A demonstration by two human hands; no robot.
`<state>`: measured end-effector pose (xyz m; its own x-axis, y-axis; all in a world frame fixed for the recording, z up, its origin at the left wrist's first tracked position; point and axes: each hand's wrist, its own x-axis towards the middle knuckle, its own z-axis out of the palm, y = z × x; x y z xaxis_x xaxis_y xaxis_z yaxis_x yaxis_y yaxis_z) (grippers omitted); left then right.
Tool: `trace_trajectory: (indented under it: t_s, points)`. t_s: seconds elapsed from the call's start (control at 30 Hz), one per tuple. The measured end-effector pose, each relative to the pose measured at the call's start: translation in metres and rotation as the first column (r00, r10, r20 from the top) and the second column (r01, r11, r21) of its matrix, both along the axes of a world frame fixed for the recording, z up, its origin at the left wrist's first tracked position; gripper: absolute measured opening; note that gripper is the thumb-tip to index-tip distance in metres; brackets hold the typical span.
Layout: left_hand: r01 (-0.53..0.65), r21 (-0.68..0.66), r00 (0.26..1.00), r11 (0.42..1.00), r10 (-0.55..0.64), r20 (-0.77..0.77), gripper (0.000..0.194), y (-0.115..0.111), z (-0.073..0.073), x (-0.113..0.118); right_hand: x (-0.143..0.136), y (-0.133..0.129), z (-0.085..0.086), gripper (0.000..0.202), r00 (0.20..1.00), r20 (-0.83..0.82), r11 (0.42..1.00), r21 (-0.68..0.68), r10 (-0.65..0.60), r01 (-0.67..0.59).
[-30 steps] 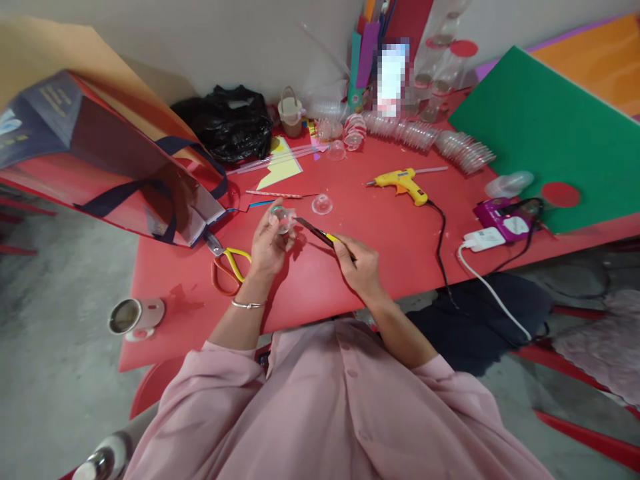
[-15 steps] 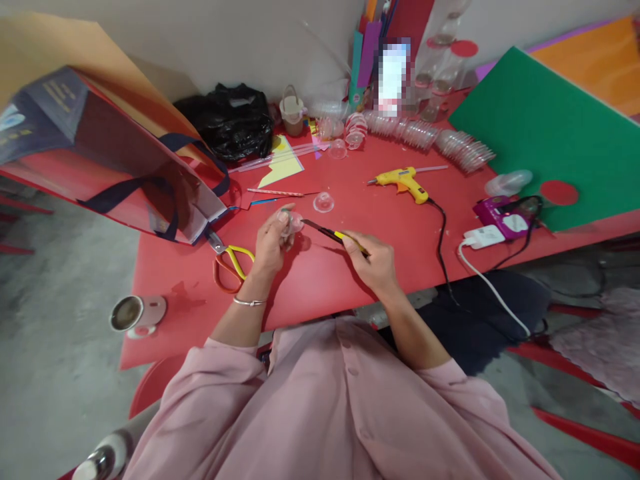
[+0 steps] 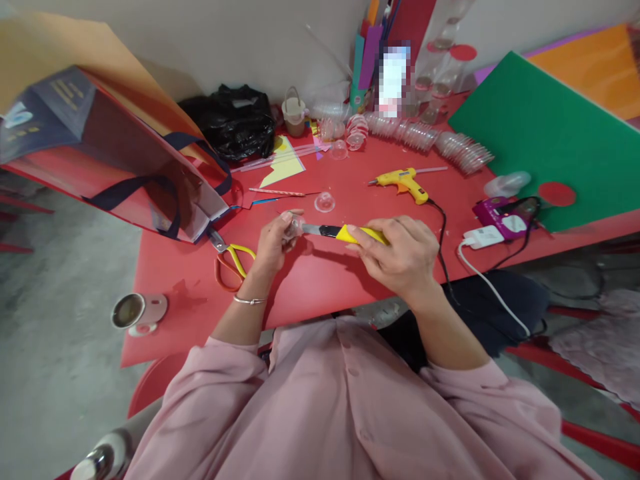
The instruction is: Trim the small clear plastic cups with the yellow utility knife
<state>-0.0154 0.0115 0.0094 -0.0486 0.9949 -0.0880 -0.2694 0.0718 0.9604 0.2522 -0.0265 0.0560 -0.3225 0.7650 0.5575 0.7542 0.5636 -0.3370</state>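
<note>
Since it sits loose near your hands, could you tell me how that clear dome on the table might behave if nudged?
The clear dome looks thin and hollow, so probably light and easily slid. Resting on its flat rim, it seems unlikely to roll.

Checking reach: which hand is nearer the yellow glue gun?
Right. The right hand sits just below the glue gun, holding a yellow knife; the left hand is farther, to its lower left.

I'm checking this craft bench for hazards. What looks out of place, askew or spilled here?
Two things stand out. The tote bag lies tipped on its side, mouth open, over the red table's left end. A small metal cup lies tipped near the front left edge. The glue gun lies flat with its cord trailing off the table. No spill shows.
</note>
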Motion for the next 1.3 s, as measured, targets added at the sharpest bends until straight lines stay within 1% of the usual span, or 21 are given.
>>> trace_trajectory:
  t_s: [0.07,0.13,0.2,0.27,0.33,0.37,0.5,0.53,0.57,0.7,0.83,0.97,1.1,1.17,1.2,1.23,1.3]
  points:
    - [0.013,-0.001,1.000,1.000,-0.013,-0.019,0.045,-0.001,0.000,0.000,0.002,-0.001,0.011,0.024,0.999,-0.040,0.998,-0.056,0.009,-0.011]
    - [0.029,-0.010,0.999,1.000,-0.030,-0.035,0.044,-0.001,0.000,0.001,0.002,-0.002,0.020,0.020,0.998,-0.058,0.997,-0.075,0.001,-0.005]
    - [0.037,-0.020,0.999,0.999,-0.037,-0.036,0.042,-0.002,0.000,0.001,0.001,-0.003,0.025,0.019,1.000,-0.018,0.998,-0.055,-0.004,0.003]
    - [0.032,-0.027,0.999,0.999,-0.033,-0.027,0.041,-0.001,-0.002,0.002,0.001,-0.003,0.026,0.018,0.999,0.051,1.000,-0.027,0.011,-0.009]
    - [0.027,-0.037,0.999,0.999,-0.028,-0.018,0.042,-0.001,-0.004,0.002,0.001,-0.003,0.024,0.017,0.993,0.105,0.999,0.002,0.044,-0.045]
    - [0.023,-0.045,1.000,0.999,-0.023,-0.017,0.042,-0.001,-0.004,0.003,0.002,-0.003,0.021,0.017,0.991,0.125,0.998,0.038,0.051,-0.057]
    - [0.027,-0.065,1.000,0.998,-0.026,0.006,0.043,0.000,-0.005,0.003,0.006,-0.001,0.006,0.022,0.984,0.177,0.961,0.275,-0.014,-0.036]
    - [0.039,-0.062,0.999,0.997,-0.038,0.017,0.045,-0.001,-0.004,0.003,0.006,0.000,0.001,0.024,0.984,0.172,0.956,0.291,-0.032,-0.020]
    - [0.055,-0.057,0.998,0.997,-0.054,0.028,0.046,-0.001,-0.003,0.003,0.006,0.000,-0.004,0.026,0.986,0.159,0.961,0.276,-0.047,0.001]
    - [0.079,-0.048,0.996,0.996,-0.077,0.049,0.053,-0.003,0.000,0.003,0.003,0.000,-0.021,0.030,0.995,0.035,0.992,0.094,-0.089,0.085]
    - [0.081,-0.005,0.994,0.997,-0.080,0.075,0.057,-0.004,0.002,0.004,-0.002,-0.004,-0.034,0.032,0.984,-0.148,0.993,-0.081,-0.097,0.085]
    - [0.109,0.047,0.984,0.993,-0.115,0.133,0.057,-0.004,0.001,0.004,-0.005,-0.009,-0.042,0.033,0.942,-0.310,0.963,-0.266,-0.125,0.040]
    - [0.130,0.115,0.977,0.985,-0.147,0.152,0.055,-0.004,-0.002,0.004,-0.008,-0.015,-0.044,0.035,0.903,-0.396,0.913,-0.408,-0.167,-0.010]
    - [0.143,0.164,0.973,0.976,-0.169,0.155,0.053,-0.004,-0.003,0.003,-0.009,-0.019,-0.045,0.040,0.888,-0.420,0.866,-0.497,-0.186,-0.053]
    - [0.151,0.190,0.971,0.970,-0.181,0.156,0.052,-0.004,-0.004,0.003,-0.010,-0.020,-0.045,0.044,0.875,-0.439,0.825,-0.558,-0.204,-0.088]
    - [0.158,0.214,0.969,0.964,-0.193,0.155,0.051,-0.004,-0.003,0.003,-0.010,-0.022,-0.046,0.049,0.856,-0.464,0.771,-0.622,-0.226,-0.134]
    - [0.167,0.250,0.967,0.954,-0.208,0.148,0.049,-0.005,-0.002,0.003,-0.011,-0.025,-0.047,0.056,0.796,-0.535,0.638,-0.724,-0.282,-0.261]
